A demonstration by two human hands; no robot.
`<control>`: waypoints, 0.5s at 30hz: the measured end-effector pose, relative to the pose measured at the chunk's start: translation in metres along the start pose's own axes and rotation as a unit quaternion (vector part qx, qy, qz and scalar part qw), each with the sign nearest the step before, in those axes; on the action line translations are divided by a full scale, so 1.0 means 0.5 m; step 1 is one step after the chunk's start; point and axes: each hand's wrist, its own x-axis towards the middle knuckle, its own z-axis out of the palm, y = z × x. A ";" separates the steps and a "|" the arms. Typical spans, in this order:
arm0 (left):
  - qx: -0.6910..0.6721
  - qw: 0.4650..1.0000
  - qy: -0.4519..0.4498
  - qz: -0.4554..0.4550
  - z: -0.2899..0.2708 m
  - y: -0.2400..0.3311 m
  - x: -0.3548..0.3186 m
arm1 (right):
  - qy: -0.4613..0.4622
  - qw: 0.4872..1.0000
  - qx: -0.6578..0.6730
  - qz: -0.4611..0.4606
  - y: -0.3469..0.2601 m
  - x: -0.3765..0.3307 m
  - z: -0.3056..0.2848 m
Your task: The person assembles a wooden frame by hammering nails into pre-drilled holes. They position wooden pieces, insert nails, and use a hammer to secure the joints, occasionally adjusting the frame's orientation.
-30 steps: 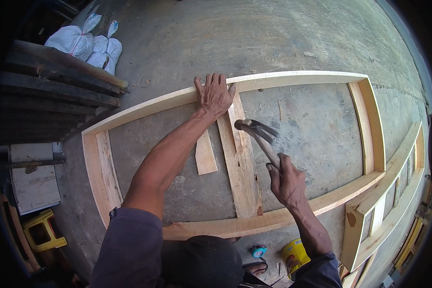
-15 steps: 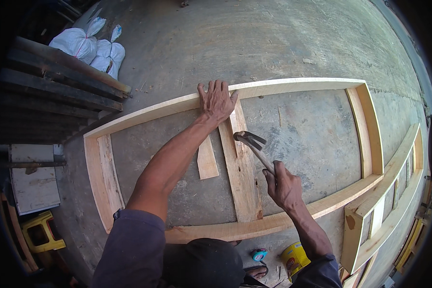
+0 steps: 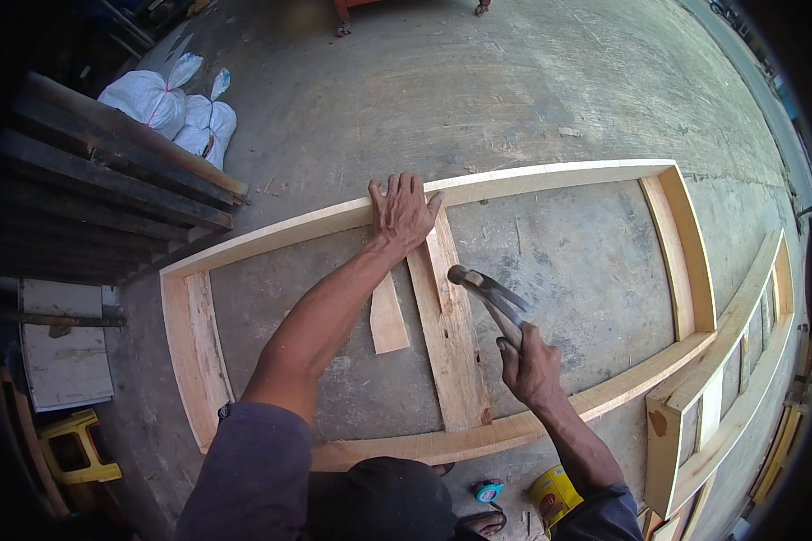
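A long rectangular frame of pale wood (image 3: pixel 559 178) lies on the concrete floor in front of me. My left hand (image 3: pixel 403 215) grips its far rail, fingers hooked over the top edge where the middle crosspiece (image 3: pixel 458 365) meets it. A narrow strip of wood (image 3: pixel 444 275) lies along that crosspiece, its far end close to my left thumb. My right hand (image 3: pixel 532 368) is closed round the handle of a claw hammer (image 3: pixel 496 298). The hammer's head is raised just right of the crosspiece. Left of the crosspiece, a short board (image 3: pixel 389 320) is partly covered by my left forearm.
A second, slatted wooden frame (image 3: pixel 663 442) stands at the right. Near my foot are a tape measure (image 3: pixel 488 490) and a yellow can (image 3: pixel 555 494). Dark stacked beams (image 3: pixel 117 167) and tied white sacks (image 3: pixel 206 126) occupy the left. An orange wheeled object (image 3: pixel 392 7) shows at the far edge.
The view has tilted up a little, bringing the orange wheeled object in. The hammer's head has shifted slightly right, away from the crosspiece. My left hand keeps its hold on the rail.
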 end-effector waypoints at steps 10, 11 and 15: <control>0.014 1.000 0.003 -0.002 0.011 -0.003 -0.005 | -0.140 0.980 -0.137 0.044 -0.001 -0.002 0.010; 0.015 1.000 0.010 0.009 0.011 -0.006 -0.006 | -0.093 0.989 -0.101 0.055 0.000 -0.005 0.017; 0.015 1.000 0.007 0.009 0.012 -0.006 -0.011 | -0.076 0.994 -0.053 0.058 0.013 -0.010 0.038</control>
